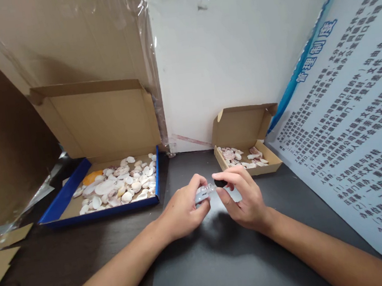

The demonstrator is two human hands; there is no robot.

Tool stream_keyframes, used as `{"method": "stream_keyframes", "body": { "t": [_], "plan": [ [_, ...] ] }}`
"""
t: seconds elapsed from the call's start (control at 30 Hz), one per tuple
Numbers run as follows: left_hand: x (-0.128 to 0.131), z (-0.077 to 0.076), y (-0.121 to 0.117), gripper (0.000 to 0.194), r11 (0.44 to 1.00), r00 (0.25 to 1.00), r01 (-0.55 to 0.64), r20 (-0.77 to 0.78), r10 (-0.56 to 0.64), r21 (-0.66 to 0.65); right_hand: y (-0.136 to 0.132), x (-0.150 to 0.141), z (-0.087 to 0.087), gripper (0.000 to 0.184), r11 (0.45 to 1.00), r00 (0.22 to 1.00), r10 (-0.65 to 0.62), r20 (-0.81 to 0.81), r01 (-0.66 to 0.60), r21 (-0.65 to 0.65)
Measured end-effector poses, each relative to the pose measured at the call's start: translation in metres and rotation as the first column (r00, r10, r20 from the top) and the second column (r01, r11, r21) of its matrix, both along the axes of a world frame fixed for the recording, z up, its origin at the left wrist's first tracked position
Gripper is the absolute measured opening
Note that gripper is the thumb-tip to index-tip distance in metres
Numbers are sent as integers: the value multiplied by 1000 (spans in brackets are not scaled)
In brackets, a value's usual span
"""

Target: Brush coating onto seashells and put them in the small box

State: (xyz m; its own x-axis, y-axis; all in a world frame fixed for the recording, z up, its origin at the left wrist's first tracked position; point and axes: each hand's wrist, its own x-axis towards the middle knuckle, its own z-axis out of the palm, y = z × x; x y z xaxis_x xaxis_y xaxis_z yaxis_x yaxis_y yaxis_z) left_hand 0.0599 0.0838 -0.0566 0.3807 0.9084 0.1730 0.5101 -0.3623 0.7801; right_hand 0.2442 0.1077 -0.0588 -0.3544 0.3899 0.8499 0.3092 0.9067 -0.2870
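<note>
Left of the clear bottle [202, 195], farther back, stood the blue-edged box [68, 192] of shells [105, 187]. Your left hand [185, 210] pinched the bottle above the dark surface [198, 274]. Just right of it, your right hand [243, 197] pinched the black cap [221, 183]; both parts were in hand, the cap seemingly not yet seated. Behind the bottle, rightward, stood the small carton [263, 170]

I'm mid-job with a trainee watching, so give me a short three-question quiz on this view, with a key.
1. Which hand holds the small black piece: A, left; B, right; C, neither?
2. Fill in: the larger box and the smaller box both hold ____.
3. True or false: the left hand is holding nothing.

Key:
1. B, the right hand.
2. Shells.
3. False; the left hand holds a small clear container.
</note>
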Motion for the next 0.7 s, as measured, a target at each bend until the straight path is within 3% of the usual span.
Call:
{"method": "stream_keyframes", "body": {
  "t": [0.4,0.7],
  "plan": [
    [0,-1,1,18,1000,1000,-9,-7,9,-22,3,0,1,26,987,989,-81,-123,62,-150],
    [1,1,2,17,999,999,-39,-15,39,-18,3,-2,1,24,991,991,-70,-113,56,-122]
  ]
}}
